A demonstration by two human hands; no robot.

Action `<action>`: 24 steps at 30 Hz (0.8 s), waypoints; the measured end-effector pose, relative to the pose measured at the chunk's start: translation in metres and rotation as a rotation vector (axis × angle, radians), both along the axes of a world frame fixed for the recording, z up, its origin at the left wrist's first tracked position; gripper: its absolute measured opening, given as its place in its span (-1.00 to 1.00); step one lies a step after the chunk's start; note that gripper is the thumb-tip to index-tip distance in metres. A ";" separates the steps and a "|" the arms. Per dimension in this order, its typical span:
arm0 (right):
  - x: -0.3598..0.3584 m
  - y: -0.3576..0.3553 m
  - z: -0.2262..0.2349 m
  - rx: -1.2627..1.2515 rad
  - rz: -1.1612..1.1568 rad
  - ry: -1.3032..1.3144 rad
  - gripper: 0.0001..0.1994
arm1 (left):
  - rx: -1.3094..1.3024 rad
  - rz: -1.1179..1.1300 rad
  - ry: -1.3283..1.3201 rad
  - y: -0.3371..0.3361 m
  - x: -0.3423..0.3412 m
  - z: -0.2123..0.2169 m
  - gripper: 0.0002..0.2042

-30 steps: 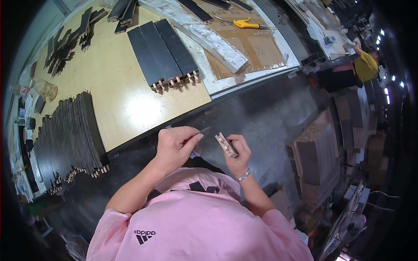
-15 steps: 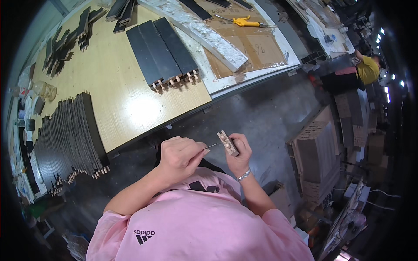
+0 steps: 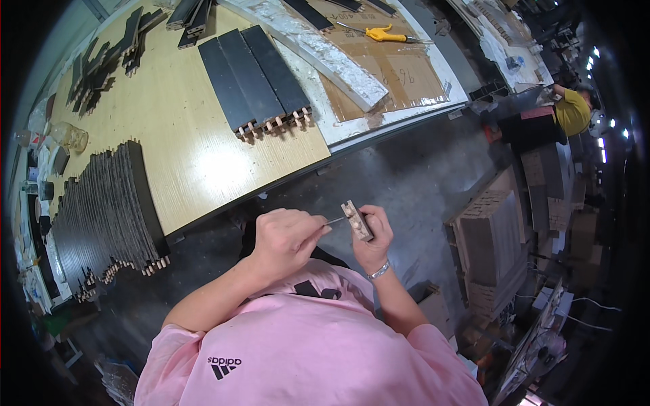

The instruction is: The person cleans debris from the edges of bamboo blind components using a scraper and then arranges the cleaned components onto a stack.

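Observation:
My left hand is closed around a thin metal rod-like tool; its handle is hidden in the fist. The tool's tip points at the end face of a dark wooden board and seems to meet it. My right hand grips this board near that end, with the pale, rough end turned toward the tool. Pale round dowel ends or holes show on that face, too small to tell apart. The board's length behind the end is foreshortened and mostly out of sight.
Ahead, a yellow table carries dark boards with wooden dowels, a stack of similar boards and loose strips. A yellow air gun lies on cardboard. A pallet stack stands right; a person works beyond.
My left hand has shifted slightly, and the tool's tip has come closer to the board end. My right hand with the board has barely moved.

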State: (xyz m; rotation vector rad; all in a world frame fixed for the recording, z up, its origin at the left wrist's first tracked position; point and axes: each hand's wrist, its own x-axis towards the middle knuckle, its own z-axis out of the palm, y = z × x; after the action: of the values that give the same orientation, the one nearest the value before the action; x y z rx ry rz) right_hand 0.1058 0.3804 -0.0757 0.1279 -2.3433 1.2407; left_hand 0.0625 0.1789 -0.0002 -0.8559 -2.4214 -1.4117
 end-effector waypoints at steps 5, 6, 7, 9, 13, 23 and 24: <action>0.002 0.000 0.002 -0.020 0.011 0.004 -0.81 | 0.044 -0.086 -0.108 -0.003 0.001 0.006 -0.92; 0.003 -0.001 0.001 -0.020 0.000 -0.008 -0.81 | 0.052 -0.082 -0.131 -0.003 0.001 0.006 -0.92; 0.003 -0.001 0.001 -0.021 0.001 -0.007 -0.81 | 0.060 -0.077 -0.154 -0.003 0.001 0.006 -0.92; 0.004 -0.002 0.001 -0.024 0.006 0.000 -0.82 | 0.047 -0.068 -0.213 -0.002 0.002 0.005 -0.92; 0.007 -0.002 -0.002 -0.007 -0.014 -0.018 -0.82 | 0.070 0.040 -0.318 -0.004 0.006 0.001 -0.93; 0.012 -0.006 -0.003 0.017 -0.051 -0.033 -0.85 | 0.105 -0.016 -0.286 -0.009 0.025 0.003 -0.93; 0.011 -0.006 -0.003 0.035 -0.064 -0.032 -0.85 | 0.105 -0.012 -0.284 -0.008 0.028 0.004 -0.93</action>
State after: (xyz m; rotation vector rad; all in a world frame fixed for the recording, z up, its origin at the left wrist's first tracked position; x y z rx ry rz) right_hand 0.1168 0.3743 -0.0790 0.0447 -2.3788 1.1796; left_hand 0.0902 0.1706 0.0036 -0.6872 -2.5147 -1.7536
